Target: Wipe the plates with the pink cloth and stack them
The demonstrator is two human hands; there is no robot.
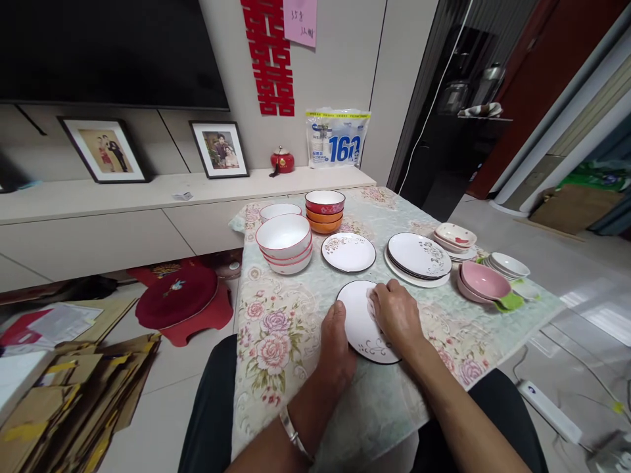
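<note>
A white plate [355,320] with a dark rim and a floral pattern is tilted above the near part of the table. My left hand [336,341] grips it by its left edge, thumb on the rim and fingers underneath. On the plate's upper right face, my right hand [397,312] is closed and pressed down. A bit of white tissue [371,303] shows at its fingertips, mostly hidden by the hand. Just beyond lies a similar patterned plate [348,251], and to its right a stack of such plates [419,255].
Stacked red-rimmed bowls [284,238] and red and orange bowls [325,211] stand at the back left. Pink dishes [486,281], white bowls [507,264] and heart-patterned dishes [456,234] sit on the right. A red stool [180,295] is left of the floral-covered table [280,312].
</note>
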